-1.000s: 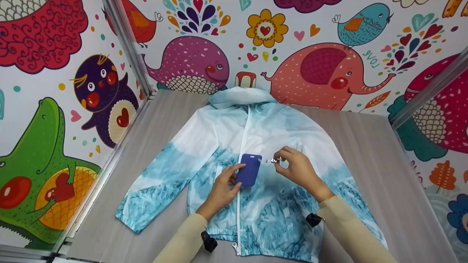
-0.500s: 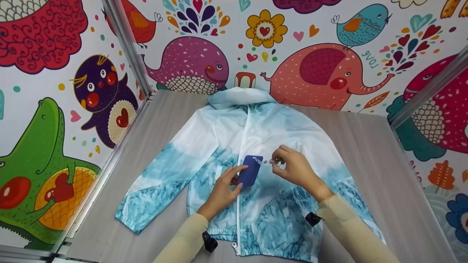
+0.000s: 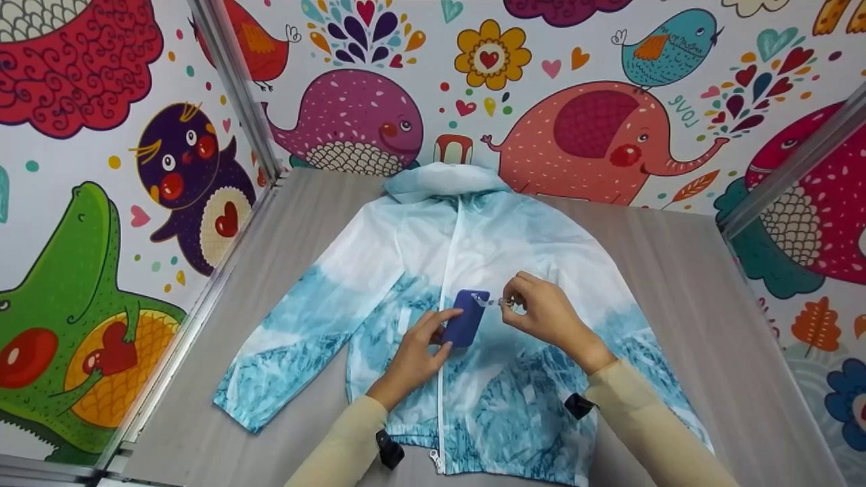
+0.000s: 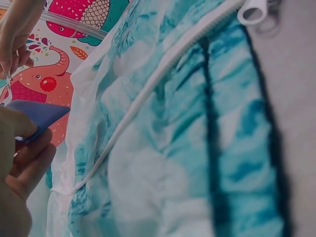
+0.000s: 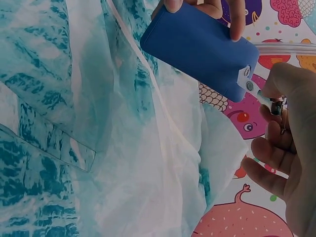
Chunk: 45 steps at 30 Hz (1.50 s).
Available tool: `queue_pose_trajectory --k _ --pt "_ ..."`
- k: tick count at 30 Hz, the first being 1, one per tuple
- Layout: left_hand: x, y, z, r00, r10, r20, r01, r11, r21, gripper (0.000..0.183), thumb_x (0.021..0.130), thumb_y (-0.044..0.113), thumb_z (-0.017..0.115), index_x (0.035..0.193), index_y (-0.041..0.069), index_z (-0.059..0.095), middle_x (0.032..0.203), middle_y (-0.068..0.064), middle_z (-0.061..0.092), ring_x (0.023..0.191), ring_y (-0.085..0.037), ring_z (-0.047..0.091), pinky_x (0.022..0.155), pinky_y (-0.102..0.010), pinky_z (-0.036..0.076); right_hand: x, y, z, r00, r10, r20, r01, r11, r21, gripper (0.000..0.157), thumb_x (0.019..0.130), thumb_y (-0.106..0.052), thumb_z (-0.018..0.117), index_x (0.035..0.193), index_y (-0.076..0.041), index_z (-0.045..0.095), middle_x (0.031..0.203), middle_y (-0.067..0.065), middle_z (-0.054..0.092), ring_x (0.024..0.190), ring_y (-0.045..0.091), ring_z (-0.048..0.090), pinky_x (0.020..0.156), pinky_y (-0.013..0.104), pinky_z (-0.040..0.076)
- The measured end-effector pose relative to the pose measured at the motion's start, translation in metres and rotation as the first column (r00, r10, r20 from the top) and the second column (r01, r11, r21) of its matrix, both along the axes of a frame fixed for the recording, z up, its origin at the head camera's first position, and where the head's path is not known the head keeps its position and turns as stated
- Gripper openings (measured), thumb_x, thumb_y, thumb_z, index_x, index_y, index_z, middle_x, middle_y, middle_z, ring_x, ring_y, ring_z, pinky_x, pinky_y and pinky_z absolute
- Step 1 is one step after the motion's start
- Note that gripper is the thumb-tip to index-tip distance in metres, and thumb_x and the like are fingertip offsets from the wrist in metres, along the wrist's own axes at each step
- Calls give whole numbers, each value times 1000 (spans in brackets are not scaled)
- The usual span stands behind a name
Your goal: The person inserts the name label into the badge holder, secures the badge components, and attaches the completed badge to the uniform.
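Observation:
A blue badge holder [image 3: 465,323] is held above the jacket by my left hand [image 3: 414,355], thumb and fingers at its left edge. A clear strap [image 5: 249,85] passes through the slot at the holder's top end. My right hand [image 3: 547,310] pinches the metal clip [image 5: 278,106] at the strap's other end; fingers partly hide the clip. Beneath both hands lies a blue and white hooded jacket [image 3: 528,412], front side up. In the left wrist view, the holder appears nearly edge-on, with the fingers underneath it.
The jacket covers much of the grey wood-patterned table [image 3: 683,270]. Its white zipper pull [image 3: 436,460] lies at the bottom hem. Walls printed with cartoon animals stand at the back and sides, with a metal frame post [image 3: 240,81] at the left corner.
The badge holder has tilted and shifted slightly right and down in my left hand. My right hand has drawn slightly left with the clip, and more of the clear strap shows.

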<state>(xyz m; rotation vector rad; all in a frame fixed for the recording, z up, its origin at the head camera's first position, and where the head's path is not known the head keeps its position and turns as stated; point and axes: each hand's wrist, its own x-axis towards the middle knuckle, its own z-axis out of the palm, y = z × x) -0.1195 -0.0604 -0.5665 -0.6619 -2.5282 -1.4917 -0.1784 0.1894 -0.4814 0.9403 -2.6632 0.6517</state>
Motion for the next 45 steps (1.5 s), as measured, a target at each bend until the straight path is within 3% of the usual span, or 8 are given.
queue_pose_trajectory --k 8,16,25,33,40,45 --pt "0 1 0 1000 -1 8 1 1000 14 62 93 2 65 145 31 47 111 -7 58 89 -14 66 80 -26 58 -2 1 -2 989 60 -138 -67 997 -45 5 86 -20 75 85 -17 70 76 -3 60 65 7 54 62 23 51" --pt "0 1 -1 999 -3 -32 3 1000 -4 60 94 3 64 146 28 47 104 -6 57 82 -12 63 75 -36 58 -4 2 -6 970 92 -224 -114 990 -87 7 83 -14 77 81 -15 71 69 -1 56 60 5 48 56 22 44" --pt "1 2 -2 1000 -1 -31 1 1000 -3 60 94 3 64 145 28 47 104 -6 57 84 -12 64 76 -34 59 -3 3 -7 982 106 -159 -125 985 -119 3 86 -16 77 87 -14 75 71 1 60 61 7 50 58 22 47" --pt "1 2 -1 999 -19 -39 18 1000 -18 62 93 1 65 146 27 47 107 -6 57 86 -13 66 79 -22 58 -4 2 -6 986 120 -117 -136 982 -135 5 88 -18 76 88 -13 76 71 -1 61 62 6 52 59 23 49" --pt "2 3 -2 999 -28 -34 26 998 -50 61 94 2 65 146 29 47 106 -5 58 86 -12 65 80 -23 57 -2 0 -6 995 95 15 -89 966 -244 11 89 -18 74 100 -16 75 80 -3 70 65 4 62 63 24 56" --pt "2 3 -3 999 -27 -29 26 999 -48 58 95 5 64 145 29 47 110 -4 58 87 -11 64 80 -25 58 -3 -1 -7 994 98 48 -79 948 -310 11 89 -21 73 99 -18 72 84 -3 74 69 7 68 65 25 57"
